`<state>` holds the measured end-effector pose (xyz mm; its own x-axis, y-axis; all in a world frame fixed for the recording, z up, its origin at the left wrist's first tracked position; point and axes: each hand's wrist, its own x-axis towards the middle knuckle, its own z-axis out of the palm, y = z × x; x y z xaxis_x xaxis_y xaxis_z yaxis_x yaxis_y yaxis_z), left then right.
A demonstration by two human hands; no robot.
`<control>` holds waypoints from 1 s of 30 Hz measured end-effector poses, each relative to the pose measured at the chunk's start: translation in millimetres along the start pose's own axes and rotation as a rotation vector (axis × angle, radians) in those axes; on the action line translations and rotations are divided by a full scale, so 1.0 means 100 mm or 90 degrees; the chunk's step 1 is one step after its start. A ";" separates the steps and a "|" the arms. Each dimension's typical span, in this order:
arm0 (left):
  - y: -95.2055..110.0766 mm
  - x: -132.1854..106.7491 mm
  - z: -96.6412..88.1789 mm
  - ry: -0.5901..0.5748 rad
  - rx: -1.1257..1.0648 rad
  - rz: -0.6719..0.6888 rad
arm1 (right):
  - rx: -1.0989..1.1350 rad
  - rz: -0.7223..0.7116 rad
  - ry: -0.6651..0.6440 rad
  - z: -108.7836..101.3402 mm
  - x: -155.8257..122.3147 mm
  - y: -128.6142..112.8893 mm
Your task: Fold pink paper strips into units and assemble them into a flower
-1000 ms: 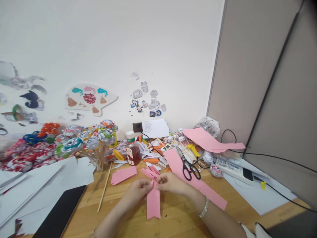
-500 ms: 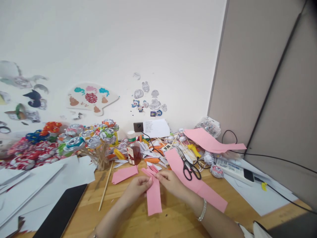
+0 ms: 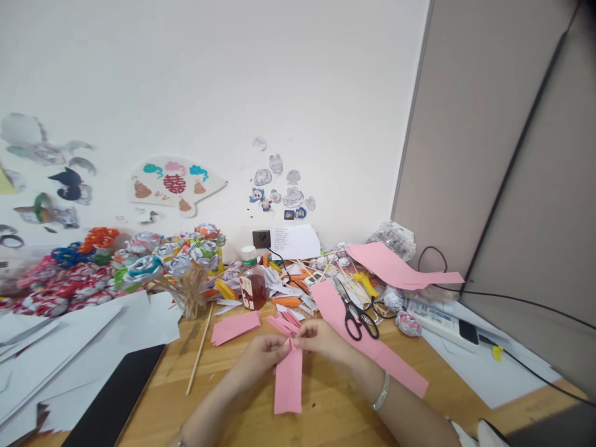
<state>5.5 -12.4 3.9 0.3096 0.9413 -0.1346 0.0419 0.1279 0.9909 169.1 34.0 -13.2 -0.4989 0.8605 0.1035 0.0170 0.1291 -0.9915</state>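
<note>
A strip of pink paper (image 3: 288,383) hangs from my two hands above the wooden table, its upper end gathered at the fingertips. My left hand (image 3: 264,355) pinches it at the left edge. From the right, my right hand (image 3: 319,340) pinches the same upper end, thumb and forefinger together. Just behind the fingers lie several folded pink paper pieces (image 3: 283,321); whether they join the held strip I cannot tell. A small stack of pink paper pieces (image 3: 236,327) rests to the left. Black-handled scissors (image 3: 357,320) lie on a long pink paper strip (image 3: 395,366) at the right.
A wooden stick (image 3: 200,354) and a black flat object (image 3: 116,397) lie at the left. A bottle of reddish-brown liquid (image 3: 252,285) stands behind my hands, amid paper scraps. Paper flowers (image 3: 144,267) fill the back left. A yellow glue gun (image 3: 365,284) and a power strip (image 3: 440,323) are at the right.
The pink strip has shifted slightly toward me and now hangs straighter. Both hands have moved a little lower, still pinching its upper end.
</note>
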 end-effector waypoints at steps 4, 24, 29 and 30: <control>-0.01 -0.01 0.02 -0.019 -0.039 0.002 | 0.036 0.063 -0.019 0.00 -0.03 -0.04; 0.02 0.02 0.00 0.023 -0.027 0.003 | -0.120 -0.041 0.100 0.06 0.04 0.12; -0.01 0.05 -0.03 0.038 -0.052 -0.013 | -0.347 -0.186 0.139 0.12 -0.05 0.06; -0.01 0.05 -0.04 0.035 -0.059 -0.013 | -0.385 -0.223 0.139 0.12 -0.08 0.03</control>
<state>3.5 -6.7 2.5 0.2563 0.9538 -0.1569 -0.0408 0.1728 0.9841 162.4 21.8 -18.2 -0.3790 0.7897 0.4824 0.3951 0.6095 -0.6873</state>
